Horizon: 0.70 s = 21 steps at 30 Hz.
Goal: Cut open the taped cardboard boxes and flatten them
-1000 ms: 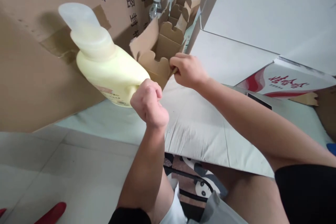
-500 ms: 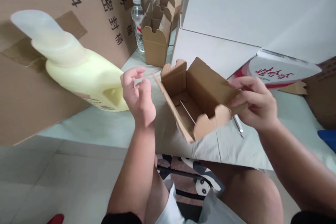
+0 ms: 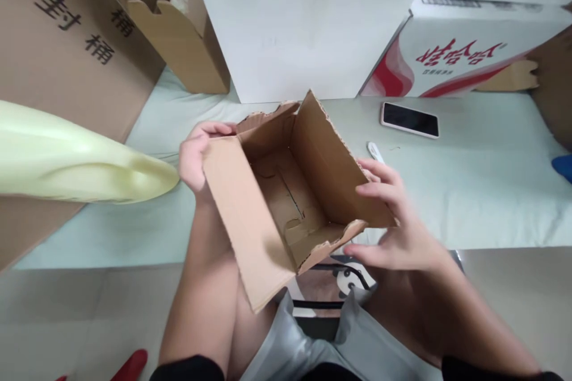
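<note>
An open brown cardboard box (image 3: 295,190) is tilted above my lap at the edge of the cloth-covered surface, its flaps spread and its inside bare. My left hand (image 3: 199,158) grips the box at its upper left corner, thumb on the left flap. At the right side, my right hand (image 3: 393,217) holds the right flap and corner, fingers on the flap and thumb below. A yellow bottle (image 3: 89,158) lies close to the left of my left hand.
White boxes (image 3: 308,41) stand behind, beside a red and white printed box (image 3: 456,53). A phone (image 3: 410,119) and a small white tool (image 3: 374,152) lie on the green cloth (image 3: 482,190). Brown cartons (image 3: 187,47) stand at the back left, by a large carton (image 3: 58,71).
My left hand has moved from apart from the box to holding its left corner. The box has turned, its left flap now folded outward. The view has shifted right, showing the phone.
</note>
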Each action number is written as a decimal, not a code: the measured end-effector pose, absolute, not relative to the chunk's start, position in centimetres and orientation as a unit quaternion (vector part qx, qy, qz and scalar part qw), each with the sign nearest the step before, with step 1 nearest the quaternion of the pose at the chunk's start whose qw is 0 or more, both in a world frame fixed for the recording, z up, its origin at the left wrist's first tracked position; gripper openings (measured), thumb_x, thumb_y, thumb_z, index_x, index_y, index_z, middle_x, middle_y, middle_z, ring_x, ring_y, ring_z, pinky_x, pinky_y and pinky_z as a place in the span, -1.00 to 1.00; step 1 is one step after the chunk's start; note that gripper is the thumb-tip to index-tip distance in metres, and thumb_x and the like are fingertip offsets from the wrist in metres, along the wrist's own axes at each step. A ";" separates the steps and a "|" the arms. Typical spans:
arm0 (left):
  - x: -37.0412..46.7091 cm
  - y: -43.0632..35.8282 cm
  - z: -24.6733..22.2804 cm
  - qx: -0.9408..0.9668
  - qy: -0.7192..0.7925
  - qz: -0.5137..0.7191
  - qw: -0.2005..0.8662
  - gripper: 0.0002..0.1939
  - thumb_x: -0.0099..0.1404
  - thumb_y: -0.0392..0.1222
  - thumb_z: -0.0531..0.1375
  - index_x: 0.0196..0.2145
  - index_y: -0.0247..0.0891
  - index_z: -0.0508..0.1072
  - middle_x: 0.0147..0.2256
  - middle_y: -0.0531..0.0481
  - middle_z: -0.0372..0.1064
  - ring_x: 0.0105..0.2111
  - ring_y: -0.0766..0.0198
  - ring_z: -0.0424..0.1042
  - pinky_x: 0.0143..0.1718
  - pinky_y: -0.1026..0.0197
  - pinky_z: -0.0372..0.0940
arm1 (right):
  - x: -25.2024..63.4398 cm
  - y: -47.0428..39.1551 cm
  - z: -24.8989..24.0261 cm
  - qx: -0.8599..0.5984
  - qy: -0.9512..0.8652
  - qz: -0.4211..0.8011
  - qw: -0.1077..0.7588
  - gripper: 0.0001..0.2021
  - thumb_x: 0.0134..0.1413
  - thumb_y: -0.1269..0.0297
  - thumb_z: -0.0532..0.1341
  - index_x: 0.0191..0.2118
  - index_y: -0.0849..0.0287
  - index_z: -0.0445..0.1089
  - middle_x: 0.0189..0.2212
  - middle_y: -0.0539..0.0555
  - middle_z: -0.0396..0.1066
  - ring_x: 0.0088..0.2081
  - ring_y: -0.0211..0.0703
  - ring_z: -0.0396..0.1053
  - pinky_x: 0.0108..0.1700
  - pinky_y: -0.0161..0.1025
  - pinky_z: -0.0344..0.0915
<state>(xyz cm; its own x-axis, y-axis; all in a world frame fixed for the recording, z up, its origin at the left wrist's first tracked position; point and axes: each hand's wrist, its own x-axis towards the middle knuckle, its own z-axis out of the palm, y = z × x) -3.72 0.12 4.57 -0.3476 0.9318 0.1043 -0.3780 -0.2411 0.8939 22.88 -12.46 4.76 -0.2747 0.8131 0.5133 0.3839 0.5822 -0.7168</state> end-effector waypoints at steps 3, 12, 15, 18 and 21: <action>-2.7 0.3 4.0 0.328 0.345 0.759 0.444 -0.53 0.38 0.05 -0.01 -0.49 -0.23 0.53 -0.41 -0.11 0.46 -0.30 0.12 0.47 -0.13 0.06 0.38 | 22.0 -12.4 3.0 -0.423 -0.712 0.230 0.511 -0.22 0.12 0.24 0.47 0.38 -0.23 0.16 0.30 0.12 0.33 0.30 0.12 0.40 0.23 0.14 0.50; -1.7 0.2 3.1 0.480 0.322 0.711 0.399 -0.59 0.39 0.16 0.23 -0.39 -0.24 0.56 -0.55 -0.02 0.46 -0.53 0.25 0.39 -0.43 0.16 0.22 | 22.4 -12.7 0.9 -0.456 -0.683 0.202 0.535 -0.35 0.32 0.30 0.31 0.43 -0.30 0.20 0.21 0.05 0.46 0.21 0.08 0.50 0.24 0.13 0.52; -2.4 0.6 2.1 0.513 0.351 0.696 0.361 -0.71 0.30 0.10 0.41 -0.29 -0.17 0.56 -0.48 0.06 0.45 -0.50 0.32 0.36 -0.41 0.21 0.23 | 22.3 -12.2 0.9 -0.350 -0.755 0.251 0.494 -0.26 0.34 -0.06 0.29 0.53 -0.22 0.09 0.34 0.11 0.39 0.31 0.12 0.42 0.35 0.15 0.43; -3.4 1.0 1.2 0.563 0.365 0.667 0.323 -0.64 0.28 0.18 0.42 -0.11 -0.05 0.55 -0.28 0.04 0.50 -0.32 0.27 0.46 -0.21 0.18 0.39 | 22.1 -11.6 0.9 -0.288 -0.796 0.274 0.456 -0.24 0.32 -0.34 0.13 0.50 -0.11 0.21 0.41 0.14 0.31 0.38 0.19 0.34 0.46 0.22 0.27; -4.5 1.1 0.9 0.641 0.373 0.609 0.283 -0.65 0.35 0.23 0.31 -0.07 -0.01 0.59 -0.06 -0.03 0.52 -0.02 0.10 0.52 0.14 0.00 0.42 | 21.9 -11.5 0.8 -0.299 -0.800 0.277 0.439 -0.47 0.45 -0.11 0.09 0.42 -0.15 0.32 0.40 0.09 0.33 0.39 0.15 0.34 0.48 0.24 0.23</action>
